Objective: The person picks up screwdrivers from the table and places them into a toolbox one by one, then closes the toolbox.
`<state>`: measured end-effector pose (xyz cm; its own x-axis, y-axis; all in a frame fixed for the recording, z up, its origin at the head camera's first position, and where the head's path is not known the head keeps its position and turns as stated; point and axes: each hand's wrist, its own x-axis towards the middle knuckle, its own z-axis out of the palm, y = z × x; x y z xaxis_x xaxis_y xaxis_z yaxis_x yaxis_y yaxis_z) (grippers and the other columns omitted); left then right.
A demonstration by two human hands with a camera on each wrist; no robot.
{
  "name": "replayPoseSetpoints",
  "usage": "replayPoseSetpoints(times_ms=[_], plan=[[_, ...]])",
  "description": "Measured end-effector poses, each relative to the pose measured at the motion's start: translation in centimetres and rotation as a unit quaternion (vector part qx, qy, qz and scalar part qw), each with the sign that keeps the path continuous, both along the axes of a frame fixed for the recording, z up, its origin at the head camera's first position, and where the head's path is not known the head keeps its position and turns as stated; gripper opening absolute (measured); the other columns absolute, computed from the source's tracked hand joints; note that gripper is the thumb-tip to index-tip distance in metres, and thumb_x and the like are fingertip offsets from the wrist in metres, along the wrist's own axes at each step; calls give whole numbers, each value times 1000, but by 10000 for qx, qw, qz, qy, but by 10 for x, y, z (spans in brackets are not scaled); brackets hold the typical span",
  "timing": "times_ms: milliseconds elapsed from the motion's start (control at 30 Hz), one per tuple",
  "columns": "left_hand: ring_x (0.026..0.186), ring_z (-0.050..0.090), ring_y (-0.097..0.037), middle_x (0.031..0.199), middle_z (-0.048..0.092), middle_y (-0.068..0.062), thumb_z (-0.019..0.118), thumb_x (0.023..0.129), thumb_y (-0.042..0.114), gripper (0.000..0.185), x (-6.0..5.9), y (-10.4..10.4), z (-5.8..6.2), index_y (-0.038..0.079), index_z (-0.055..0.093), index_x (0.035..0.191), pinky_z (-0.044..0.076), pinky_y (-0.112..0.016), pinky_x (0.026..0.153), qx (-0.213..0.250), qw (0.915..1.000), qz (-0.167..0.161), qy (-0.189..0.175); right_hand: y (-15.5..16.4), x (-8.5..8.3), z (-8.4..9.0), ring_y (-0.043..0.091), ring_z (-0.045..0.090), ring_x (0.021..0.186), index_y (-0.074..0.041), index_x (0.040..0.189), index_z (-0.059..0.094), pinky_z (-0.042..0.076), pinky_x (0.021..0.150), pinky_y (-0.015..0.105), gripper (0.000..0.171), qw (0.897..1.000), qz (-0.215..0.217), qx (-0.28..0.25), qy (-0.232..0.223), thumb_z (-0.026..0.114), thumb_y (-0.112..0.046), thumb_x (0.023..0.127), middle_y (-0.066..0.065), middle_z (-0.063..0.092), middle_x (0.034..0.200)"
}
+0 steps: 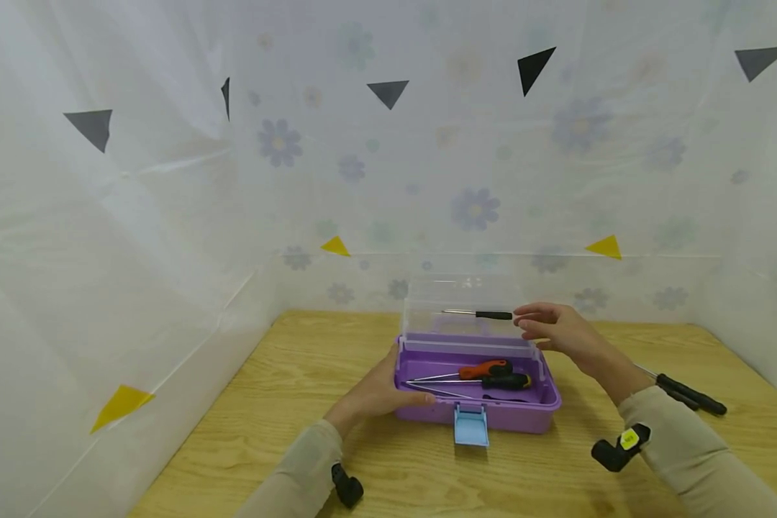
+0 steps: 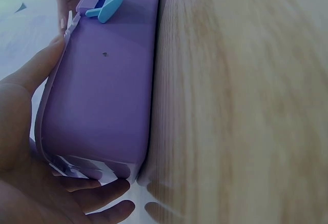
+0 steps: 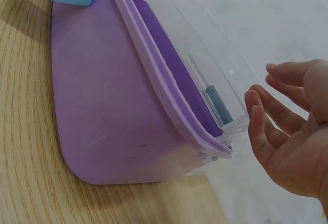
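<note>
A purple toolbox [image 1: 505,419] stands on the wooden table with its clear lid [image 1: 460,288] tipped back. My left hand [image 1: 378,386] holds the box's left end, thumb over the front rim and fingers around the end wall. Inside lie an orange-and-black screwdriver [image 1: 482,370] and a black screwdriver [image 1: 505,381] with a yellow end, beside other thin shafts. A small black-handled screwdriver [image 1: 494,315] shows within the lid's outline. At the lid's right edge, my right hand [image 1: 566,334] has its fingers loosely bent, nothing between them.
The light-blue latch [image 1: 470,428] hangs down at the box's front. Black-handled screwdrivers [image 1: 693,394] lie on the table to the right, partly behind the right forearm. White sheeting [image 1: 375,187] with flower prints surrounds the table [image 1: 259,439] at the back and sides.
</note>
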<state>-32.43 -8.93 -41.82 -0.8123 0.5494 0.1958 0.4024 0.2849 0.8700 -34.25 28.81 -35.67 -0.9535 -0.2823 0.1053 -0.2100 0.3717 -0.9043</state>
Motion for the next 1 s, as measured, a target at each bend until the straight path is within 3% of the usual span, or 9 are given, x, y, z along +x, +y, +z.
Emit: replayPoseSetpoints(times_ms=[433,800,1000], plan=[[135,50,-37,153,47,-15,90,80,36,115,-1,1,-2,31,13,165,37,-59,112,80,10000,-33,3,-1,7,3,48,50,131,-1,149,50,48,104,55,55,9999,51,-124,-61,59,-35,107,18,59,141],[135,49,-39,153,46,-17,90,81,34,113,1,1,2,28,14,164,36,-59,113,154,9998,-88,-19,3,11,7,37,57,126,-1,150,48,49,103,51,57,9998,112,-146,-31,58,-37,108,20,57,142],[135,49,-40,153,46,-18,90,81,33,114,2,1,2,28,13,165,35,-60,113,210,9997,-82,-120,9,11,5,45,53,129,2,152,45,48,103,53,59,9996,129,-232,-61,57,-36,108,27,52,146]])
